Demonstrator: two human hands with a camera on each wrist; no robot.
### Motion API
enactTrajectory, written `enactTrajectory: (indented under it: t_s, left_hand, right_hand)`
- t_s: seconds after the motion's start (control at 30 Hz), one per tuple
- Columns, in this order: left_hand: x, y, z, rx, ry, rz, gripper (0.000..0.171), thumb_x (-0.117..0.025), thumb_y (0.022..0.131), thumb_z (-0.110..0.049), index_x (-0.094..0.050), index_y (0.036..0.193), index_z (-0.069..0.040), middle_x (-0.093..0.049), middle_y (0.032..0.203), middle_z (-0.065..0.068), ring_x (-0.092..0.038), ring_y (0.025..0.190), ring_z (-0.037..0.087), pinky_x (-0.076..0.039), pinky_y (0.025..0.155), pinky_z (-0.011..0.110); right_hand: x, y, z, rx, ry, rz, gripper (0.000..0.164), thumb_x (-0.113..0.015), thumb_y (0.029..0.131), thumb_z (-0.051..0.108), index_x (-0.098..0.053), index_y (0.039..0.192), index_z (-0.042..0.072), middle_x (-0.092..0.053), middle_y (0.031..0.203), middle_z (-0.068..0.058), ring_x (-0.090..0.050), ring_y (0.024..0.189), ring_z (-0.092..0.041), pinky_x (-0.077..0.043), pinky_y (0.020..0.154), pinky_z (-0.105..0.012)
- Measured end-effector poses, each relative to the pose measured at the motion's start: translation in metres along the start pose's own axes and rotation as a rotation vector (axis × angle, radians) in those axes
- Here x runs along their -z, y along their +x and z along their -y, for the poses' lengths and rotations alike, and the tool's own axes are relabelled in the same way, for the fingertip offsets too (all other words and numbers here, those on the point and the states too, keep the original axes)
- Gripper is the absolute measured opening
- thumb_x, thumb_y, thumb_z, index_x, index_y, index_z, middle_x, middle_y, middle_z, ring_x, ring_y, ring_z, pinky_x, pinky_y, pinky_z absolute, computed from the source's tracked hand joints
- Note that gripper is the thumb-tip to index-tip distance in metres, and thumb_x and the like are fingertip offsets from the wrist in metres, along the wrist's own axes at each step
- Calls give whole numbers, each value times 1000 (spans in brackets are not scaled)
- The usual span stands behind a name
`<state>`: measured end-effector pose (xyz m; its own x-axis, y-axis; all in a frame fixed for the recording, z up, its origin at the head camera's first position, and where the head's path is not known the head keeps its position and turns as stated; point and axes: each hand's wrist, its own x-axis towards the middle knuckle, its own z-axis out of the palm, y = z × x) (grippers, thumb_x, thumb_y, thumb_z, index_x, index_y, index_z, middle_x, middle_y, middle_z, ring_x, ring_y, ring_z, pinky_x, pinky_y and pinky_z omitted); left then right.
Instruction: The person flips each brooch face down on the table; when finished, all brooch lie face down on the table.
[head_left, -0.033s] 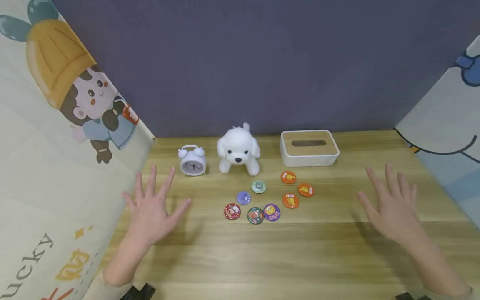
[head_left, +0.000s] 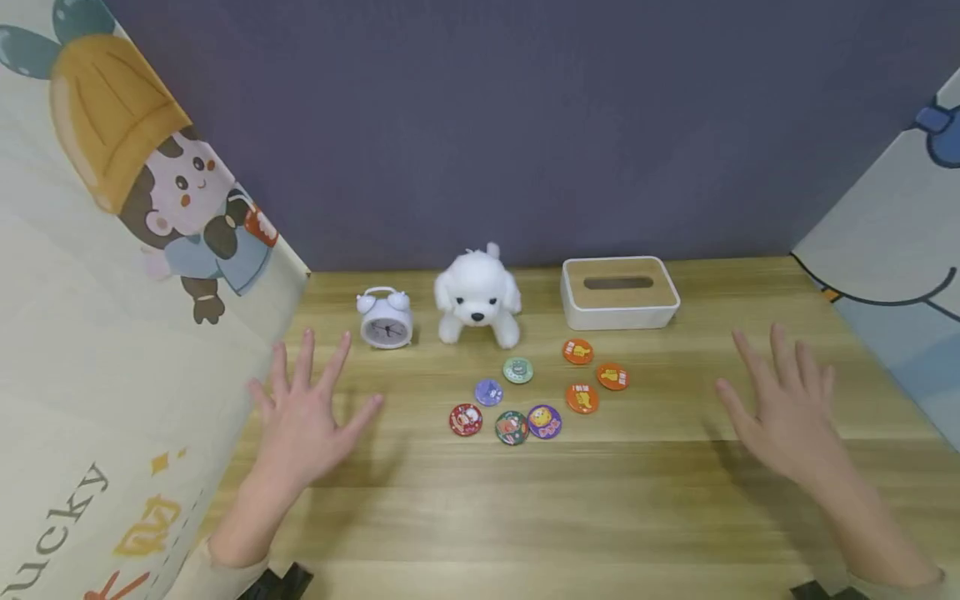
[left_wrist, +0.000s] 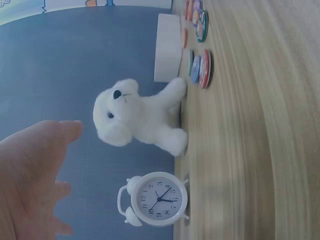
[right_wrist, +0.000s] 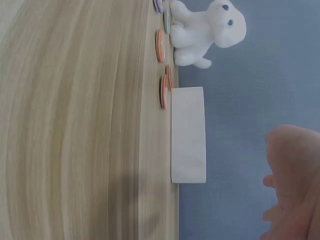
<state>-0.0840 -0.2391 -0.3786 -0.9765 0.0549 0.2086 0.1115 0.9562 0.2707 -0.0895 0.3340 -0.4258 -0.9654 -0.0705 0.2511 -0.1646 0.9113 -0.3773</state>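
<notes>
With fingers spread, my left hand (head_left: 303,429) hovers over the table's left side, holding nothing. The white twin-bell alarm clock (head_left: 386,321) stands just beyond its fingertips. My right hand (head_left: 795,417), also spread and holding nothing, is raised over the right side; nearest to it is a white tissue box (head_left: 619,296) with a slotted wooden lid. A white plush dog (head_left: 477,298) stands between clock and box. In front lie several round badges, among them a red badge (head_left: 466,420), a blue badge (head_left: 488,392), a purple badge (head_left: 543,422) and an orange badge (head_left: 612,377).
The wooden table (head_left: 480,517) backs onto a dark blue panel (head_left: 525,125). Beside it rise a cartoon-printed left panel (head_left: 67,317) and a pale printed right panel (head_left: 900,225). A green badge (head_left: 517,370) lies in front of the dog.
Objects and hands keep their places; the head view has shifted only very slightly.
</notes>
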Motion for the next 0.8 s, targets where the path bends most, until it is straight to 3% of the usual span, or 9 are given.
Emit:
enactTrajectory:
  t_s: [0.23,0.47,0.6,0.8]
  left_hand:
    - [2,1,-6,-66,-33,-16,91,-73,94,-55,-31,169,-24,-15,176,29,-8,159,63,-13,118,87]
    - [0,14,-21,-148,-182,-12,86,-83,90,-38,-44,162,-12,-36,168,30,-37,150,58,-37,117,76]
    - [-10,18,-34,-219,-257,-22,78,-86,88,-33,-54,155,-9,-51,158,28,-54,142,52,-46,115,65]
    - [-35,14,-49,-282,-309,16,75,-91,83,-30,-61,147,-4,-62,149,24,-62,136,45,-49,116,57]
  right_hand:
    - [8,12,25,49,27,-4,70,-49,111,38,-22,169,10,-3,174,-36,-6,154,-69,2,120,-86]
    - [4,43,85,185,145,10,71,-61,107,29,-29,168,11,-19,174,-29,-25,153,-64,-20,119,-84]
    - [-8,54,121,291,178,1,67,-69,102,22,-42,161,6,-39,167,-26,-41,149,-55,-34,119,-75]
    - [-39,60,165,403,231,78,58,-75,98,21,-56,150,3,-57,155,-22,-56,143,-42,-46,119,-60]
